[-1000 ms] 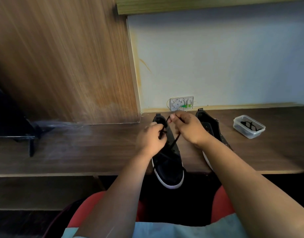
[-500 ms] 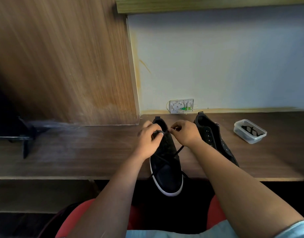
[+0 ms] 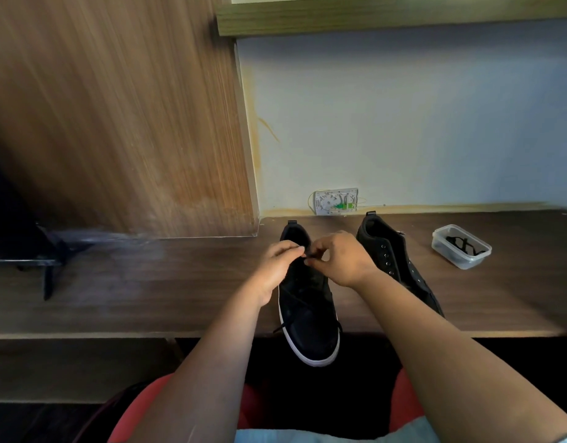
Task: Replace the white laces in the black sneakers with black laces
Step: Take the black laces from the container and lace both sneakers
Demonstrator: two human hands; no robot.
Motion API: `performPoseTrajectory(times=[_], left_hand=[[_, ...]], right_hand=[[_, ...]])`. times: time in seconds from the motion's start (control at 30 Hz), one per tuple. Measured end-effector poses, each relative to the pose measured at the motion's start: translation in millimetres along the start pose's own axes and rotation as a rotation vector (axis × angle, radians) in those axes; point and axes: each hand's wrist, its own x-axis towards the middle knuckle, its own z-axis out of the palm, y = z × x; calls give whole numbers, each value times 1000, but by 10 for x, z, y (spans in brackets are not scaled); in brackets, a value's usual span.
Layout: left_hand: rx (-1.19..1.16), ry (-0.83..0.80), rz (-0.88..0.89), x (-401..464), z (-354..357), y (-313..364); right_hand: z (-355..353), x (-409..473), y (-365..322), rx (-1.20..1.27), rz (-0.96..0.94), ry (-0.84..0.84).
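Wood panelling and a pale wall are backing the dark desk (image 3: 148, 292) in the one head view I am getting. Nearest me, at 6 o'clock, the near sneaker (image 3: 307, 318) is lying with its toe hanging over the desk edge; the far sneaker (image 3: 394, 260) is sitting just beside it at 3 o'clock, its eyelets looking bare. Further out at 2 o'clock a clear tub (image 3: 461, 247) is holding what I am taking to be a dark lace.

Over the near sneaker's throat, at its 12 o'clock end, both hands are meeting. My left hand (image 3: 275, 270) is arching down from 8 o'clock, wrist bent, thumb and forefinger pinching the black lace (image 3: 306, 254). My right hand (image 3: 339, 260) is coming in from 4 o'clock, fingers curled and nipping the same lace from the other side. Whether it is a knot or an eyelet being worked, I cannot tell.

I am judging the lace light, limp and a bit slippery, so it is wanting a pinch close to the tip. The sneaker is looking soft-sided, best steadied at the collar.
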Motion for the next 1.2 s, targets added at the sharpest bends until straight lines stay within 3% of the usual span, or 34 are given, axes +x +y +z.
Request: performPoseTrajectory(times=[0.1, 0.33, 0.43, 0.53, 0.6, 0.7, 0.77, 0.87, 0.97, 1.1, 1.2], left_hand=[[329, 100, 164, 32, -203, -52], [674, 239, 187, 145, -490, -160], [748, 142, 90, 132, -473, -258], [985, 59, -68, 88, -510, -258], [1187, 109, -184, 51, -539, -212], [1167, 244, -293, 25, -613, -161], [1032, 282, -204, 10, -598, -148], [862, 211, 109, -39, -412, -175], [916, 195, 405, -22, -158, -195], [1003, 229, 544, 52, 71, -213], [986, 272, 606, 80, 131, -242]], right_hand=[[-195, -31, 48, -215, 102, -50], [-363, 12, 212, -410, 401, -261], [-270, 13, 297, -336, 428, -369], [-239, -66, 282, 5, 495, -452], [-203, -88, 226, 68, 501, -415], [-148, -48, 101, -3, 464, -309], [-102, -22, 11, 39, 491, -383], [-26, -33, -91, 110, 570, -524], [-11, -21, -135, 88, 587, -466], [-131, -48, 22, 65, 572, -432], [-302, -130, 278, 355, 668, -267]])
